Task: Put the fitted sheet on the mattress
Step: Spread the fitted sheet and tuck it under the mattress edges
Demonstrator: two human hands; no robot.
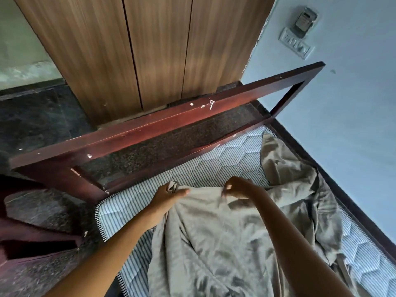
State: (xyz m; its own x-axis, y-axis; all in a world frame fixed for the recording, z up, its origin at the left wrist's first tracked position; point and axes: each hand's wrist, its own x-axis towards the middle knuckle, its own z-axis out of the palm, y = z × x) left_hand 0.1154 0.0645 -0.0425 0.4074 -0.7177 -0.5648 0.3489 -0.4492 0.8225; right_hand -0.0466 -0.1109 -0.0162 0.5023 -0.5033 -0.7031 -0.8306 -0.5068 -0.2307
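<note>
Fitted sheet, a grey-beige cloth, lies crumpled down the middle of the striped mattress, its far edge lifted near the end rail of the dark red bed frame and none of its corners hooked on yet. At the far left, beyond the dark stone floor, the mattress's near-left corner is bare, its piped edge showing, and that looks like the nearest corner to dress. The left hand grips a bunched fold of the sheet's edge, fingers curled round it and thumb stretched out along the cloth. Just to its right the right hand pinches the same edge with its fingertips turned down, so the hem hangs slack between the two. To do this step well, I would judge that the hands should work along the hem until they find the elastic corner seam, then spread apart and draw that pocket out toward the bare corner rather than tugging the whole heap. Further right, a large part of the sheet is piled and twisted against the side by the blue wall; that bulk probably needs shaking flat first, or it will drag back whichever corner goes on.
</note>
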